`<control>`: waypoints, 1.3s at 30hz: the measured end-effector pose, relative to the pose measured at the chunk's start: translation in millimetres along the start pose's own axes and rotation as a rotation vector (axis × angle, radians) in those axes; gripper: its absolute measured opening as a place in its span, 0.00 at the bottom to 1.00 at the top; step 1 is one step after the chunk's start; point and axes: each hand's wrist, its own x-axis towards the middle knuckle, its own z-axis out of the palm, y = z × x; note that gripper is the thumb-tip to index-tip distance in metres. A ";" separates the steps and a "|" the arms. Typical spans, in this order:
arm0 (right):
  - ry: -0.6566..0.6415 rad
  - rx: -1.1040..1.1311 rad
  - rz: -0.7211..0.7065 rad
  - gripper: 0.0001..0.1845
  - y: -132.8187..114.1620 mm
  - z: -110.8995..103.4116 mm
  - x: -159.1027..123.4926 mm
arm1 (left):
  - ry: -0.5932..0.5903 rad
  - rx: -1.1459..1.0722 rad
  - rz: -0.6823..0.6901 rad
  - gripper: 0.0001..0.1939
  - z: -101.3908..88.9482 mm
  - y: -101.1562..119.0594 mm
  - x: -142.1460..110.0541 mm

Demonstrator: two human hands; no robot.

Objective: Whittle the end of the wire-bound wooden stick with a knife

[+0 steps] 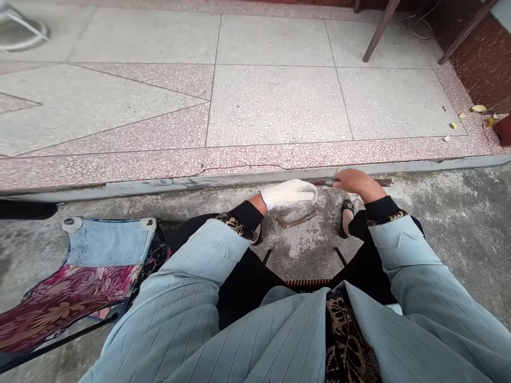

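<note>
- Your right hand (pixel 353 181), bare, is closed around a long brown stick (pixel 382 182), just beside a greyish wrapped band (pixel 329 182); the stick shows on both sides of your grip.
- Your left hand (pixel 289 194) wears a white knitted glove; its fingers lie together and bend over at the tips. You have it near the stick's left end, but whether it touches or grips anything cannot be told.
- The stick runs roughly level along the front of the raised tiled step (pixel 275 101), above the rough concrete ground (pixel 223 202).
- A shorter, bent brown stick (pixel 296 219) lies on the ground between your feet, below your gloved hand.
- Your dark right shoe (pixel 347 217) is planted near the step; the other foot is mostly hidden by your left sleeve.
- To your left stands a chair (pixel 106 242) with pale blue denim and red floral fabric.
- Yellowish scraps (pixel 453 125) lie at the step's far right, near the reddish wall (pixel 475 64).
</note>
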 end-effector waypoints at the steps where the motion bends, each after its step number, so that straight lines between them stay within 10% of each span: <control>1: -0.112 -0.045 -0.019 0.13 -4.4 2.4 -1.1 | 0.025 0.053 -0.001 0.16 -1.2 0.5 -0.3; 9: -0.581 0.178 -0.225 0.10 -6.6 3.1 -6.4 | 0.036 -0.019 -0.069 0.13 -13.3 3.9 2.1; 14: -0.801 0.493 -0.472 0.25 3.6 -13.2 -18.1 | 0.001 -0.097 -0.072 0.12 -18.1 5.1 0.2; 28: 0.067 1.278 -0.490 0.27 7.9 -17.9 -25.7 | 0.068 -0.518 0.101 0.14 -1.8 16.8 5.9; 34: 0.322 0.638 -0.025 0.12 -2.1 -8.1 4.5 | 0.135 -0.010 0.003 0.15 -3.2 9.5 5.8; 39: -0.192 0.134 -0.090 0.17 -10.6 -3.8 2.0 | 0.100 0.264 0.011 0.15 -12.6 7.8 1.8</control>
